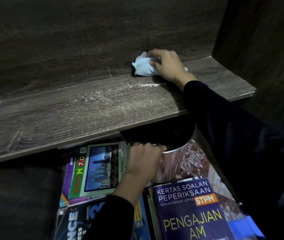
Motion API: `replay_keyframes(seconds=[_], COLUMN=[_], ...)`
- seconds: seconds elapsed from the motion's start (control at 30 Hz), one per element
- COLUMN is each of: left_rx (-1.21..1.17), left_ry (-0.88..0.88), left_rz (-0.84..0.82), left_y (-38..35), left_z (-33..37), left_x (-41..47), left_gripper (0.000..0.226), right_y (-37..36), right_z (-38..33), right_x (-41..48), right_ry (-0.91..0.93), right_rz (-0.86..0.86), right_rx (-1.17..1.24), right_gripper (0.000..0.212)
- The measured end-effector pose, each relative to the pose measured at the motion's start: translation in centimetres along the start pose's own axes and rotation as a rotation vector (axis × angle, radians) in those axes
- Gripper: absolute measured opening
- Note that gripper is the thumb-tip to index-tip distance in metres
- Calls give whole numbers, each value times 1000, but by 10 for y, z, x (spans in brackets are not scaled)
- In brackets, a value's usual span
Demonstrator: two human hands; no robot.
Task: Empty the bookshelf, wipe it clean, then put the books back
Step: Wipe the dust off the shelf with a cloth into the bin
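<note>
— Bookshelf board (85,108) lay bare and dusty; the cloth (142,65)?
— Probably a soft, light wad, at its back edge, clutched whole by the right hand (167,64). Left hand (143,161) gripped a dark bowl (156,135) by its rim, above stacked books (195,205).
</note>
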State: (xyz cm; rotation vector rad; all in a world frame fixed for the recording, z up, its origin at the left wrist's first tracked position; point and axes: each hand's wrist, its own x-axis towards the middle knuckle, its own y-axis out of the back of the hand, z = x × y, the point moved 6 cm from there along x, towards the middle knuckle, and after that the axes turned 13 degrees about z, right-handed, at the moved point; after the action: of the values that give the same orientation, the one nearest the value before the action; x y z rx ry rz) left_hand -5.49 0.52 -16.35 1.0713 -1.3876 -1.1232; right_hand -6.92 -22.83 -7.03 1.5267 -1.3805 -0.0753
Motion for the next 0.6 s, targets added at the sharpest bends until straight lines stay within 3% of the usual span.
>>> replay_keyframes(seconds=[0.23,0.6], left_rx=[4,-4], left_ry=[-2,2], left_rz=[-13,34], left_y=[0,1], left_z=[-1,-4], left_x=[-1,-1], left_gripper=[21,24], right_y=[-4,-29], right_z=[-1,-37], right_x=[-17,-13], right_ry=[-50,-128], right_rz=[-218,-403], right_rx=[-46,229], right_gripper=[58,43])
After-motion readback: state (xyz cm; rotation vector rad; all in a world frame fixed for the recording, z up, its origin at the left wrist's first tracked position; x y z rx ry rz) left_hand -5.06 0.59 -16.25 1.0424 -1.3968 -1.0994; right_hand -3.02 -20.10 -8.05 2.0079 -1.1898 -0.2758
